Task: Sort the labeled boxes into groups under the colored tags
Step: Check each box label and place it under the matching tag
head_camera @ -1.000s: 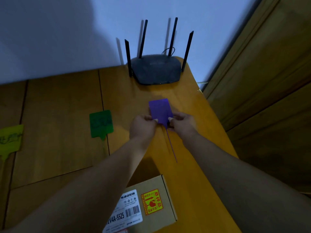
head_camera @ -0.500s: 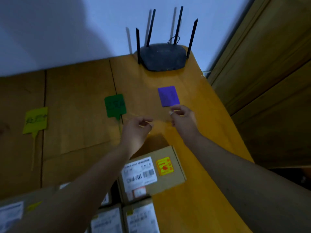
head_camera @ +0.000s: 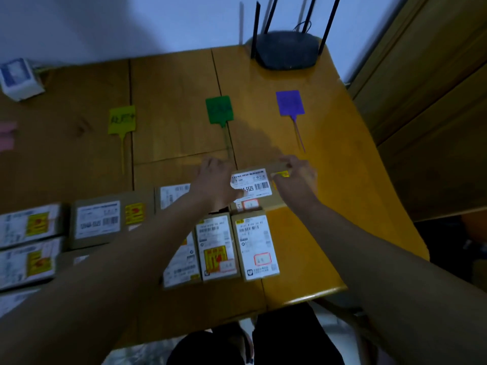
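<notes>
Three colored tags lie in a row on the wooden table (head_camera: 329, 180): a yellow tag (head_camera: 122, 119), a green tag (head_camera: 219, 109) and a purple tag (head_camera: 289, 102), each with a thin tail pointing toward me. Several labeled cardboard boxes sit along the near edge. My left hand (head_camera: 214, 180) and my right hand (head_camera: 296, 177) grip the two ends of one brown box with a white label reading 5525 (head_camera: 253, 184), below the green and purple tags. Two small boxes (head_camera: 254, 243) lie just in front of it.
A black router (head_camera: 286, 50) with several antennas stands at the far right corner. A white and blue box (head_camera: 18, 79) sits far left, and pink paper (head_camera: 6, 134) shows at the left edge. Wooden cabinet doors (head_camera: 427, 101) border the table's right side.
Both hands let go of the purple tag, left it on the table, and drew back to the 5525 box. The view tilted down, showing more boxes.
</notes>
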Tool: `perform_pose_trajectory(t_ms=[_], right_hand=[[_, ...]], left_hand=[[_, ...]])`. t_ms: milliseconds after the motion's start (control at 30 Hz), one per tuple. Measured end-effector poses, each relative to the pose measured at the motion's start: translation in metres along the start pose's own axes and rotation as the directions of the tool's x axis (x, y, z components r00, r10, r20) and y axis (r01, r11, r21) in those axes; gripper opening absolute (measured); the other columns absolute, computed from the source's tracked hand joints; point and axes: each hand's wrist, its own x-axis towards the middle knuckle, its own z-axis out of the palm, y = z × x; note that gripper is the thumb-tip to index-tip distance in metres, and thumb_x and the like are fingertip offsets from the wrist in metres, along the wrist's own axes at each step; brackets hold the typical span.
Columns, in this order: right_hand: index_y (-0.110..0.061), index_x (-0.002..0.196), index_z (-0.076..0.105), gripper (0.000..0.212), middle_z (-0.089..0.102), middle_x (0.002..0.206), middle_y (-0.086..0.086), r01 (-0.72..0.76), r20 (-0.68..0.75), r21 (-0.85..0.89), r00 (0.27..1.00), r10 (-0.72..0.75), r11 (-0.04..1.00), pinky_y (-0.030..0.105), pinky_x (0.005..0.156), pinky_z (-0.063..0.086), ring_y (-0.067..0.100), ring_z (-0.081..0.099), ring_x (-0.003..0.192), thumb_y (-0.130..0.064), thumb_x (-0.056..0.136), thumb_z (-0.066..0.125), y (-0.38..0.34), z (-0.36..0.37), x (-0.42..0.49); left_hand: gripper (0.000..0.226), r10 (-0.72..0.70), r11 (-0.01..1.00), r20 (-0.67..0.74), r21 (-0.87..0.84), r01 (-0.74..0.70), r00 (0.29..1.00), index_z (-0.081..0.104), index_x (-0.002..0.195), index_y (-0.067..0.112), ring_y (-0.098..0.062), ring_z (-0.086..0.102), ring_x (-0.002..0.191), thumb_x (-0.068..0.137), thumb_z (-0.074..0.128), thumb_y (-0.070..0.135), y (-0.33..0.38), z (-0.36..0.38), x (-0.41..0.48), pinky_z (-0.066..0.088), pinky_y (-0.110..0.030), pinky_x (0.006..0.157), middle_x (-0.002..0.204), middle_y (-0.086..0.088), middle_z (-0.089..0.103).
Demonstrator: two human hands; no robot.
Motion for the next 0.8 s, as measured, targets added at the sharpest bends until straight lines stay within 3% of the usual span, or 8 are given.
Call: perform_pose_trajectory(t_ms=[100,200,367,433,500,567,700,800], right_hand=[[-0.031,0.159,0.036,0.075,0.038,0.160,0.010,-0.121,0.037,-0.159,0.991,0.129,0.980,0.047,0.117,0.031,0.037,0.032,0.147,-0.037,0.092,0.069,0.020,-0.010,-0.002],[-0.027,0.167,0.013,0.095,0.025,0.169,0.012,-0.255,0.178,-0.034,0.950,0.257,0.966,0.053,0.122,0.030,0.040,0.026,0.154,-0.043,0.094,0.072,0.033,-0.008,-0.002],[-0.027,0.165,0.026,0.097,0.032,0.159,0.018,-0.345,0.138,0.073,0.933,0.333,0.936,0.053,0.118,0.037,0.045,0.033,0.146,-0.048,0.087,0.080,0.040,0.004,0.004],[-0.025,0.160,0.039,0.097,0.036,0.155,0.017,-0.369,0.103,0.175,0.929,0.356,0.913,0.055,0.113,0.045,0.044,0.039,0.142,-0.051,0.080,0.087,0.043,0.000,0.010],[-0.020,0.155,0.046,0.097,0.047,0.151,0.014,-0.328,0.099,0.326,0.945,0.313,0.887,0.055,0.109,0.052,0.039,0.050,0.138,-0.046,0.074,0.093,0.042,-0.011,0.016],[-0.017,0.152,0.048,0.091,0.059,0.145,0.011,-0.270,0.121,0.504,0.963,0.242,0.821,0.054,0.104,0.056,0.033,0.060,0.131,-0.036,0.076,0.094,0.037,-0.026,0.022],[-0.017,0.144,0.057,0.068,0.071,0.132,0.008,-0.209,0.180,0.680,0.977,0.116,0.703,0.033,0.074,0.060,0.028,0.069,0.119,-0.026,0.084,0.088,0.007,-0.062,0.026],[-0.017,0.142,0.059,0.059,0.072,0.131,0.007,-0.150,0.194,0.726,0.981,0.010,0.671,0.026,0.070,0.056,0.025,0.070,0.117,-0.022,0.089,0.083,-0.024,-0.091,0.020]], left_hand=[[0.092,-0.024,0.993,0.037,0.114,0.020,0.999,0.032,0.159,0.023,-0.035,0.014,0.155,0.085,0.061,0.070,-0.004,0.010,0.000,0.004,-0.059,0.125,0.163,-0.012,0.035],[0.090,-0.042,0.992,-0.010,0.115,0.043,0.999,0.035,0.158,0.028,-0.031,0.024,0.153,0.083,0.063,0.067,-0.004,0.017,0.004,-0.009,-0.060,0.122,0.158,-0.007,0.045],[0.079,0.015,0.996,-0.160,-0.081,-0.029,0.987,0.052,0.146,0.028,-0.027,0.047,0.140,0.077,0.080,0.052,-0.007,0.025,0.009,-0.011,-0.056,0.124,0.140,-0.002,0.062],[0.079,0.036,0.985,-0.234,-0.155,-0.074,0.972,0.050,0.149,0.029,-0.026,0.043,0.142,0.078,0.083,0.042,-0.008,0.027,0.011,-0.003,-0.053,0.126,0.146,-0.002,0.056],[0.082,0.025,0.948,-0.270,-0.299,-0.109,0.962,0.045,0.152,0.032,-0.026,0.040,0.144,0.080,0.084,0.030,-0.006,0.022,0.012,0.024,-0.051,0.125,0.154,0.001,0.046],[0.083,0.021,0.862,-0.298,-0.478,-0.168,0.954,0.044,0.152,0.034,-0.024,0.043,0.140,0.080,0.084,0.018,-0.003,0.012,0.012,0.052,-0.043,0.107,0.153,0.004,0.040],[0.083,0.014,0.675,-0.454,-0.653,-0.344,0.891,0.043,0.154,0.029,-0.014,0.046,0.134,0.083,0.081,0.007,0.011,-0.023,-0.002,0.055,-0.031,0.104,0.148,0.007,0.038],[0.079,-0.137,0.518,-0.481,-0.780,-0.351,0.866,0.038,0.155,0.038,-0.018,0.057,0.128,0.091,0.075,0.010,0.023,-0.055,-0.027,0.064,-0.033,0.086,0.154,0.005,0.040]])
